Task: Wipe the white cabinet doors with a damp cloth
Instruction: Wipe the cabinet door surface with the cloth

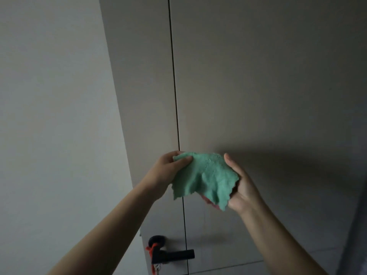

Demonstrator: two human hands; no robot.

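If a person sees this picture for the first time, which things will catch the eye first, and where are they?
First is the green cloth in the lower middle, held between the left hand and the right hand in front of the pale cabinet doors. Next is the black door handle at the bottom, with a red cord tied on it.

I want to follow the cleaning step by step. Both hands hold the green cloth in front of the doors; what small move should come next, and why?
Probably press the green cloth flat against the right cabinet door. The left hand pinches its upper corner and the right hand supports it from below, so it looks spread and ready, though apparently not yet on the door.
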